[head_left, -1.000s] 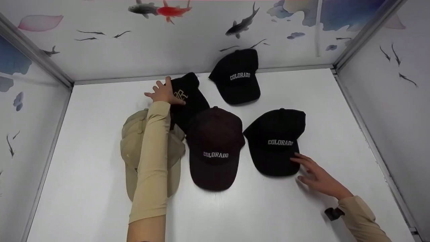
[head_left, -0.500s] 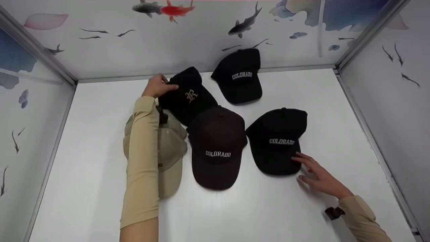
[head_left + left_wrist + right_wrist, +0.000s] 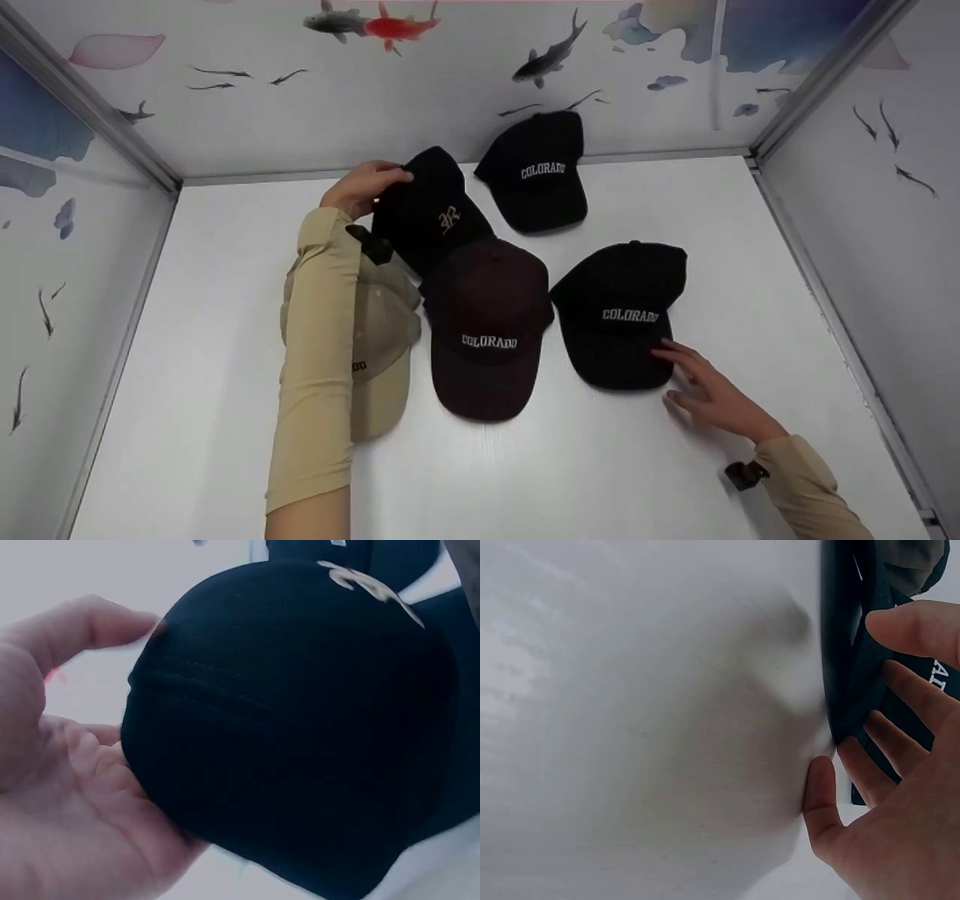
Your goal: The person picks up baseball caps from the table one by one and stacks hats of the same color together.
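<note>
My left hand [image 3: 365, 189] is at the back left, gripping a black baseball cap [image 3: 420, 214] with a gold letter emblem. In the left wrist view, the thumb [image 3: 124, 624] lies against the cap's crown and the other fingers reach beneath its edge. At the right, my right hand [image 3: 712, 397] rests with relaxed fingers at the brim of a black COLORADO cap [image 3: 622, 289]. The right wrist view shows its fingertips [image 3: 853, 750] against the brim edge. A dark maroon COLORADO cap [image 3: 487, 300] overlaps the gold-emblem cap's front. Beige caps [image 3: 386, 330] lie partly hidden under my left forearm.
Another black COLORADO cap [image 3: 536, 184] leans against the back wall [image 3: 420, 90], which has painted fish. The white tabletop [image 3: 600, 480] has walls at its back and both sides.
My left hand has gone from spread fingers over the gold-emblem cap to gripping its crown's left edge. That cap has shifted slightly to the right. The right hand stays at the brim.
</note>
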### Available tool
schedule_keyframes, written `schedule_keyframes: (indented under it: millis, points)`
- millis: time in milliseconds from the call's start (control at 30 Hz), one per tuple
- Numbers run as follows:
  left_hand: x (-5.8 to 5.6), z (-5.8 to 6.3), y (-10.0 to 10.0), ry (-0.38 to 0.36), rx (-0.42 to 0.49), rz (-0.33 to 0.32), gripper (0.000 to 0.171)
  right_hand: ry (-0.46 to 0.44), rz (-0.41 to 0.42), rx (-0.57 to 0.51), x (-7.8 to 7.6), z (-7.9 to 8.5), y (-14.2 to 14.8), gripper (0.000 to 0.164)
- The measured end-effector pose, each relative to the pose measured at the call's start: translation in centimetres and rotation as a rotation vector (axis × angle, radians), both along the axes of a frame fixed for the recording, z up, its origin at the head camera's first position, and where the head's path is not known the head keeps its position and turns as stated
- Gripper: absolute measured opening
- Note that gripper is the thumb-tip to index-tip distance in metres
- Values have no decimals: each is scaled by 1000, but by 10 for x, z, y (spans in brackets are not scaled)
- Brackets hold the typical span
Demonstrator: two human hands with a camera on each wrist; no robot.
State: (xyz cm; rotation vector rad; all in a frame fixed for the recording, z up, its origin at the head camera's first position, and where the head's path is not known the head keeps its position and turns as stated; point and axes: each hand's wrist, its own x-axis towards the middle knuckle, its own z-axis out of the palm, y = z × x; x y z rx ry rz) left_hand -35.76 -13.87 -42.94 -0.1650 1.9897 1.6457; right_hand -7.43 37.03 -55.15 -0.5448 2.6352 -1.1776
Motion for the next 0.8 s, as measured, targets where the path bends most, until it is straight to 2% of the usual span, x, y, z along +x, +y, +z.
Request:
schedule_keyframes:
  millis: [100, 200, 300, 400, 467, 600, 700, 800]
  points:
    - [-1, 4, 7, 9, -36, -27, 58, -5, -1, 9, -1, -11, 8, 62]
    - [0, 9, 15, 42, -34, -54, 54, -18, 5, -13, -1, -14, 11, 63]
    - [1, 13, 22, 93, 30, -81, 42, -20, 17, -40, -1, -14, 12, 63]
    - [3, 19, 29, 144, 121, -109, 23, -12, 21, -22, -1, -13, 12, 63]
    - [5, 24, 34, 183, 146, -140, 16, -20, 18, -15, -1, -12, 11, 62]
    - [9, 36, 41, 258, 124, -222, 17, -26, 23, -16, -2, -13, 10, 62]
    - [11, 46, 45, 318, 70, -263, 17, -20, 29, -23, -3, -12, 7, 63]
    - [15, 56, 51, 373, 38, -278, 18, -17, 34, -35, -3, 1, -2, 63]
